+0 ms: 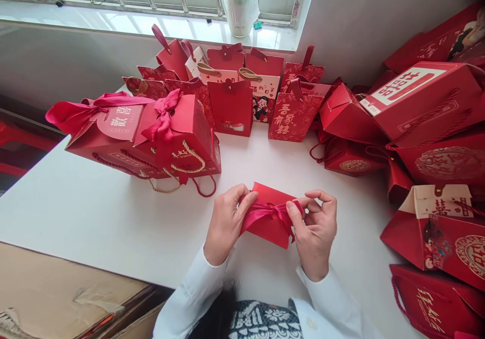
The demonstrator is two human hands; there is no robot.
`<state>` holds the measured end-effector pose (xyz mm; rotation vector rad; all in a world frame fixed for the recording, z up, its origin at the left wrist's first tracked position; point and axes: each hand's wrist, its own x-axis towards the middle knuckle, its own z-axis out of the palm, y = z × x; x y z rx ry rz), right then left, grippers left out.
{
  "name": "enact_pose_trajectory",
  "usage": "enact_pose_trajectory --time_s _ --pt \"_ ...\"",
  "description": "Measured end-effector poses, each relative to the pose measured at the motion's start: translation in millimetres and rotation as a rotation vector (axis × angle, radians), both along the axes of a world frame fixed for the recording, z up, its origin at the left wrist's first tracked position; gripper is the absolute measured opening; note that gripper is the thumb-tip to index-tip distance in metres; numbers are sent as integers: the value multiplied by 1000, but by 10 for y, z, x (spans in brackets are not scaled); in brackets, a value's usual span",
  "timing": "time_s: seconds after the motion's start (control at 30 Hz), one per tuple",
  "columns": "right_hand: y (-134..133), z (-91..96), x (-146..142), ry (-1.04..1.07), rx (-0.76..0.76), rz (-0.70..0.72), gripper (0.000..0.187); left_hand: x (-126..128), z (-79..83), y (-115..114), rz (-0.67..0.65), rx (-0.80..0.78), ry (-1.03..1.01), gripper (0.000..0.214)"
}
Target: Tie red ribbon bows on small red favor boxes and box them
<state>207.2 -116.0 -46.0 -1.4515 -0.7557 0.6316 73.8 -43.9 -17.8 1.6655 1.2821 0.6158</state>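
Observation:
A small red gift box (271, 230) is held just in front of me near the table's front edge, with a magenta satin ribbon (261, 211) tied in a bow across its top. My left hand (228, 223) pinches the ribbon at the left end, thumb on top, fingers by the box's edge. On the other side my right hand (314, 228) pinches the right loop of the ribbon between thumb and forefinger, its other fingers curled and apart. The underside of the box is hidden.
Red gift boxes with bows and rope handles (144, 132) stand at the left. Small red gift bags (230, 106) line the back below the windowsill (273, 38). More red boxes (420, 104) pile up on the right. Cardboard (56, 283) lies at lower left, beside the white table (113, 223).

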Motion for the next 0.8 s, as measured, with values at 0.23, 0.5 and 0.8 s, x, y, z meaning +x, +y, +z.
enact_pose_trajectory --time_s 0.23,0.5,0.8 --pt "4 1 23 21 -54 22 26 -6 2 0 20 -29 3 39" --pt "-5 -32 8 -15 -43 3 25 4 -1 -2 32 2 -1 38" --pt "85 376 391 -685 -13 127 10 -276 47 -266 88 439 5 23"
